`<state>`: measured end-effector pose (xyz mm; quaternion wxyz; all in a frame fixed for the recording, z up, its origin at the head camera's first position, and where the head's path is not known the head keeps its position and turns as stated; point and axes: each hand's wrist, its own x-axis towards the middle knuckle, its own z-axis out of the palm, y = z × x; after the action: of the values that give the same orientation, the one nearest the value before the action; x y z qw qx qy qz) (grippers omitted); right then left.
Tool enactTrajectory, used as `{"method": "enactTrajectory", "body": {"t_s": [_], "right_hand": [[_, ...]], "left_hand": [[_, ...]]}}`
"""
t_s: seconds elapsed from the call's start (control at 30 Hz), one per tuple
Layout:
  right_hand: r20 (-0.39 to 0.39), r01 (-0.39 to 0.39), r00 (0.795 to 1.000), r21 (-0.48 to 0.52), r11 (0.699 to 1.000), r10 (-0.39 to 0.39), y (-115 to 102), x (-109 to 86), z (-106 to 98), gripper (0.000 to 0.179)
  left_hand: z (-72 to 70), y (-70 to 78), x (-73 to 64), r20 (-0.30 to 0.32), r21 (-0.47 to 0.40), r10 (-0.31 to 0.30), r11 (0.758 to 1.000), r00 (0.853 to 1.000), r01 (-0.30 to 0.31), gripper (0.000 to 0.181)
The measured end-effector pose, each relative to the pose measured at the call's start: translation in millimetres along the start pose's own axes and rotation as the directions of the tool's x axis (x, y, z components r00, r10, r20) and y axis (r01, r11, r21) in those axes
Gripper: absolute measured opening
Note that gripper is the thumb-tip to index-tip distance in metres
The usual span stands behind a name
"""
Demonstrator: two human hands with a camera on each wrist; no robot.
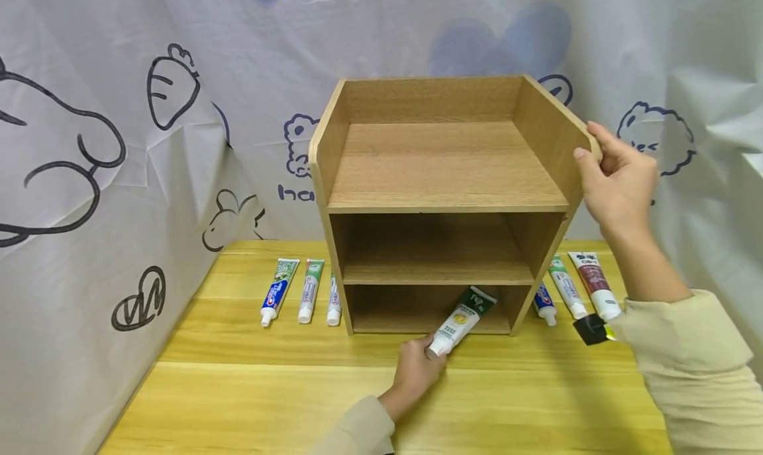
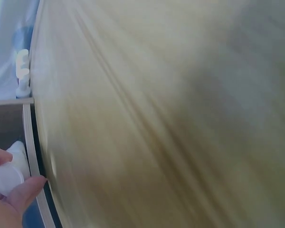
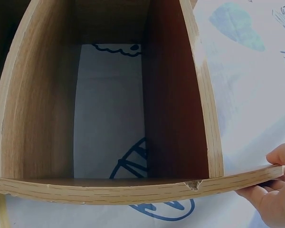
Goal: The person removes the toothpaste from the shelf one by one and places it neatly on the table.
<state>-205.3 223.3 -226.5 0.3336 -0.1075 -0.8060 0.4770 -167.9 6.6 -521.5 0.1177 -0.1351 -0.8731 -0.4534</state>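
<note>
A green and white toothpaste tube (image 1: pixel 461 320) slants up into the bottom compartment of a wooden shelf (image 1: pixel 447 208). My left hand (image 1: pixel 415 369) pinches it by its white cap (image 2: pixel 8 178), between thumb and fingers, at the front of that compartment. The tube's green end lies inside the opening. With thumb and fingers, my right hand (image 1: pixel 622 177) grips the upper edge of the shelf's right side panel. In the right wrist view the same panel edge (image 3: pixel 247 178) sits between the thumb and fingers.
Left of the shelf lie several toothpaste tubes, among them a blue and green one (image 1: pixel 279 293). On the right lie more, including a maroon and white tube (image 1: pixel 596 286) with a black thing (image 1: pixel 590 329) near its cap. White drawn-on sheeting (image 1: pixel 250 144) stands behind the wooden table (image 1: pixel 250 389).
</note>
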Motion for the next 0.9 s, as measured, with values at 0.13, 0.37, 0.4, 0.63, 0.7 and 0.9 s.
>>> {"method": "enactTrajectory", "body": {"t_s": [0.13,0.37,0.4,0.63,0.7,0.9], "right_hand": [[-0.003,0.005,1.0,-0.005,1.0,-0.005,0,0.6,0,0.04],[-0.007,-0.004,1.0,-0.001,1.0,0.004,0,0.8,0,0.039],[-0.007,-0.004,1.0,0.0,1.0,0.004,0,0.9,0,0.039],[-0.013,-0.001,1.0,-0.008,1.0,0.001,1,2.3,1,0.039],[-0.01,-0.001,1.0,-0.004,1.0,0.001,0,2.2,1,0.039],[-0.001,-0.011,1.0,0.016,1.0,0.011,-1,0.6,0,0.04]], "left_hand": [[-7.9,-8.6,2.0,0.059,-0.046,-0.017,0.999,0.998,0.019,0.037],[-27.4,-23.4,4.3,0.165,-0.154,-0.012,0.987,0.986,0.038,0.039],[-30.2,-25.4,4.5,0.173,-0.155,-0.01,0.987,0.985,0.038,0.039],[-47.1,-34.9,8.4,0.196,-0.183,-0.023,0.981,0.98,0.059,0.035],[-50.8,-37.5,9.8,0.192,-0.195,-0.048,0.977,0.98,0.086,0.034],[-62.1,-47.4,11.4,0.187,-0.226,-0.069,0.968,0.98,0.111,0.032]]}}
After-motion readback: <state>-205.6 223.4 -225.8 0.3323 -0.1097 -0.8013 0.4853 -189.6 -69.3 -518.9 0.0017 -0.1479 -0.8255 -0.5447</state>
